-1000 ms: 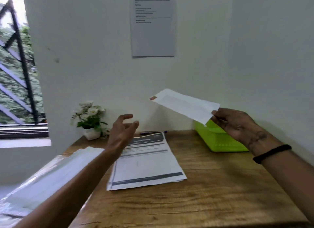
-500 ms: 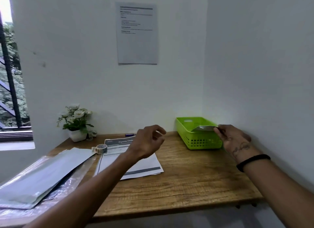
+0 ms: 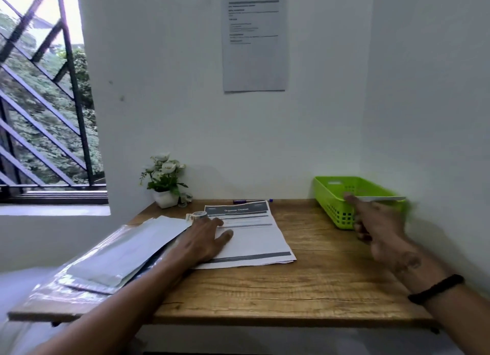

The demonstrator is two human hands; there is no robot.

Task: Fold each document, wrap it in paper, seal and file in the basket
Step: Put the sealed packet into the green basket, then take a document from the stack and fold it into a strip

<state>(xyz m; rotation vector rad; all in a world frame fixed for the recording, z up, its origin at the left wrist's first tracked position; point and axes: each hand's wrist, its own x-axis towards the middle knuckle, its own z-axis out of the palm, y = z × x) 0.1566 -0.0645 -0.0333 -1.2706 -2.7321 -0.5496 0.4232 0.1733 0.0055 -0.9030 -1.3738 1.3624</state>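
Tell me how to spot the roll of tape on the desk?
Start at the wooden desk and find the stack of printed documents in its middle. The roll of tape sits at that stack's far left corner, just beyond the left hand. It is the only small round ring there; everything beside it is flat paper.

Single head view, looking forward and down, close over wooden desk (image 3: pixel 291 283), facing corner wall (image 3: pixel 185 103)

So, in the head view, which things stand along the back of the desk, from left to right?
Flower pot → tape roll → pen → green basket.
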